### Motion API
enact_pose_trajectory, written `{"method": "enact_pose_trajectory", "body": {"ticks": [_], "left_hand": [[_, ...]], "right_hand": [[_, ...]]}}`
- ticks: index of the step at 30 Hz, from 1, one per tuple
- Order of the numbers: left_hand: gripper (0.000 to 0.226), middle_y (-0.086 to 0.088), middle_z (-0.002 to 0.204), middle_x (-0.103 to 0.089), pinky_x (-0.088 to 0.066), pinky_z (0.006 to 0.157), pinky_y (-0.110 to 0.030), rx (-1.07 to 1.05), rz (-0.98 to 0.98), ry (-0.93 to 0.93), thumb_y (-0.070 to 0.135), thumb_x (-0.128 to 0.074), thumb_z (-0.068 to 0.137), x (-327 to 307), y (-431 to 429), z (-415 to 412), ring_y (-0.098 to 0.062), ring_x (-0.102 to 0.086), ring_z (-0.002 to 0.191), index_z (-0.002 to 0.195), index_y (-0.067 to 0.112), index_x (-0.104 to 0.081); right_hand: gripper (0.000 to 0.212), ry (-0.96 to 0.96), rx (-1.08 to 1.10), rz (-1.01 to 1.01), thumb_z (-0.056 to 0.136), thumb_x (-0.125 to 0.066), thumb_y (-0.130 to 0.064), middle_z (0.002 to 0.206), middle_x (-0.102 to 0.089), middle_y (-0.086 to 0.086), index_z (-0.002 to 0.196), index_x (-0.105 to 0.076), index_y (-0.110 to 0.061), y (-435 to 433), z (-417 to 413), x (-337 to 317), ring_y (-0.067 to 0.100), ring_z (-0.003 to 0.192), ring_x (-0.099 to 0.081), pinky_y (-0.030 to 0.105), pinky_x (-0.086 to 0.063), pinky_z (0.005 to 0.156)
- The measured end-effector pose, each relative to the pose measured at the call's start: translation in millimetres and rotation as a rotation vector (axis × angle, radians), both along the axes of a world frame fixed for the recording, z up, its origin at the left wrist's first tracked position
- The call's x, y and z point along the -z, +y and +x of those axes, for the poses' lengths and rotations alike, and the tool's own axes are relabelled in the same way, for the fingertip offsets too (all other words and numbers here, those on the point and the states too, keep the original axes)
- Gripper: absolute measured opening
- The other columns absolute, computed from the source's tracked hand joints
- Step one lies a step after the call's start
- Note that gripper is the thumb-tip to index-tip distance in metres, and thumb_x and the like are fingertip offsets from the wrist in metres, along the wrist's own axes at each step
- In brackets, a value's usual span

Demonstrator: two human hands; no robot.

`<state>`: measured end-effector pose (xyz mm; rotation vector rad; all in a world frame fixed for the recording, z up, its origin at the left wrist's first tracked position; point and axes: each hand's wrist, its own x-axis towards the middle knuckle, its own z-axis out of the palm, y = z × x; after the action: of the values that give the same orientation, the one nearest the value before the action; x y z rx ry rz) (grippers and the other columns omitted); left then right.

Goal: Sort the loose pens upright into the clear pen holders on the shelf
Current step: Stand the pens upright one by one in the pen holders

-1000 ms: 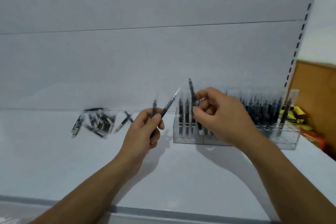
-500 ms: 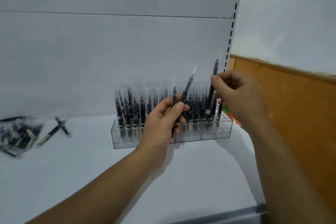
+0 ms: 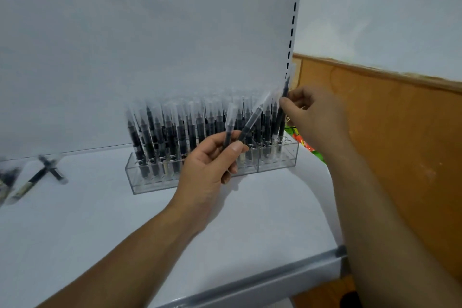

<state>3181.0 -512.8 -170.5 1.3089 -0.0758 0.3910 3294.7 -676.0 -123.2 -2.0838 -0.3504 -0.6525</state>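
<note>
Clear pen holders (image 3: 150, 184) stand in a row on the white shelf, packed with several upright black pens with clear caps. My left hand (image 3: 208, 165) is in front of the holders and grips two black pens (image 3: 246, 125) that point up and to the right. My right hand (image 3: 313, 117) pinches one black pen (image 3: 283, 105), nearly upright, over the right end of the holders. Several loose pens (image 3: 37, 177) lie at the shelf's left edge, blurred.
The white shelf (image 3: 250, 227) has a grey front lip and a white back panel with a slotted upright (image 3: 291, 40). Beyond the right end stands a brown wooden board (image 3: 387, 145). Colourful packets (image 3: 305, 142) lie behind my right hand.
The view has swung right, so the holders and loose pens sit further left in frame. My right hand carried its pen from the holders' left end to their right end; my left hand followed.
</note>
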Motion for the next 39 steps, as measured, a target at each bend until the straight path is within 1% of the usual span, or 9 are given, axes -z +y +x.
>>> {"method": "enact_pose_trajectory", "body": {"ticks": [4, 8, 15, 19, 23, 26, 30, 34, 39], "left_hand": [[0.017, 0.002, 0.079, -0.069, -0.035, 0.047, -0.014, 0.002, -0.002, -0.005, 0.008, -0.061, 0.088, 1, 0, -1, -0.006, -0.046, 0.054, 0.103, 0.014, -0.066], [0.018, 0.002, 0.079, -0.069, -0.035, 0.047, -0.015, 0.006, 0.015, 0.002, 0.009, -0.061, 0.088, 1, 0, -1, -0.005, -0.046, 0.054, 0.105, 0.013, -0.066], [0.017, 0.003, 0.079, -0.070, -0.035, 0.048, -0.015, 0.006, 0.028, 0.009, 0.009, -0.062, 0.088, 2, 0, -1, -0.005, -0.045, 0.054, 0.104, 0.014, -0.066], [0.017, 0.003, 0.078, -0.070, -0.034, 0.048, -0.015, 0.011, 0.029, 0.010, 0.010, -0.062, 0.088, 2, -1, -1, -0.005, -0.045, 0.054, 0.103, 0.015, -0.066], [0.017, 0.003, 0.079, -0.070, -0.035, 0.047, -0.014, 0.010, 0.043, 0.007, 0.011, -0.062, 0.088, 3, 0, -1, -0.005, -0.045, 0.053, 0.104, 0.015, -0.066], [0.018, 0.003, 0.079, -0.070, -0.035, 0.047, -0.014, 0.009, 0.039, 0.012, 0.011, -0.062, 0.087, 2, 0, -1, -0.004, -0.045, 0.054, 0.104, 0.014, -0.066], [0.017, 0.004, 0.078, -0.070, -0.034, 0.047, -0.014, 0.012, 0.041, 0.018, 0.011, -0.062, 0.088, 2, 0, -2, -0.004, -0.044, 0.053, 0.104, 0.016, -0.066], [0.017, 0.004, 0.078, -0.069, -0.035, 0.047, -0.013, 0.024, 0.044, 0.023, 0.011, -0.062, 0.089, 1, 0, -3, -0.006, -0.042, 0.054, 0.105, 0.015, -0.066], [0.016, 0.002, 0.078, -0.069, -0.035, 0.046, -0.013, 0.020, 0.063, 0.031, 0.013, -0.062, 0.090, 2, -1, -2, -0.005, -0.041, 0.052, 0.105, 0.015, -0.066]], "right_hand": [[0.011, -0.004, 0.041, -0.095, 0.090, -0.064, -0.042, 0.079, -0.062, -0.016, 0.089, -0.062, -0.031, -3, 0, -2, 0.012, 0.079, -0.064, 0.027, -0.047, 0.064], [0.013, 0.101, -0.009, -0.241, 0.088, -0.067, -0.041, 0.079, -0.064, -0.011, 0.082, -0.061, -0.031, -1, 2, 7, 0.018, 0.083, -0.065, 0.034, -0.052, 0.072], [0.020, 0.147, 0.035, -0.231, 0.085, -0.069, -0.043, 0.071, -0.057, -0.016, 0.073, -0.059, -0.031, -6, 3, 5, 0.018, 0.078, -0.058, 0.043, -0.051, 0.081], [0.013, 0.139, 0.016, -0.284, 0.086, -0.070, -0.041, 0.077, -0.061, -0.013, 0.083, -0.065, -0.029, -4, -3, 7, 0.013, 0.077, -0.057, 0.030, -0.048, 0.068], [0.013, 0.156, 0.010, -0.329, 0.089, -0.067, -0.039, 0.086, -0.060, -0.008, 0.089, -0.066, -0.026, 0, -8, 8, 0.013, 0.079, -0.056, 0.030, -0.047, 0.067], [0.015, 0.216, 0.016, -0.363, 0.087, -0.069, -0.040, 0.085, -0.065, -0.007, 0.080, -0.064, -0.028, -4, -10, 4, 0.014, 0.079, -0.059, 0.033, -0.052, 0.070], [0.016, 0.212, -0.026, -0.312, 0.086, -0.070, -0.042, 0.077, -0.064, -0.013, 0.081, -0.068, -0.028, -11, -19, 0, 0.010, 0.077, -0.060, 0.026, -0.044, 0.064], [0.011, 0.378, -0.443, -0.088, 0.086, -0.072, -0.035, 0.063, -0.063, -0.013, 0.086, -0.074, -0.023, -8, -42, -9, -0.004, 0.052, -0.053, 0.010, -0.038, 0.048], [0.015, 0.409, -0.573, 0.071, 0.084, -0.073, -0.035, 0.060, -0.057, -0.007, 0.077, -0.072, -0.021, 8, -47, -3, 0.005, 0.054, -0.046, 0.018, -0.036, 0.051]]}}
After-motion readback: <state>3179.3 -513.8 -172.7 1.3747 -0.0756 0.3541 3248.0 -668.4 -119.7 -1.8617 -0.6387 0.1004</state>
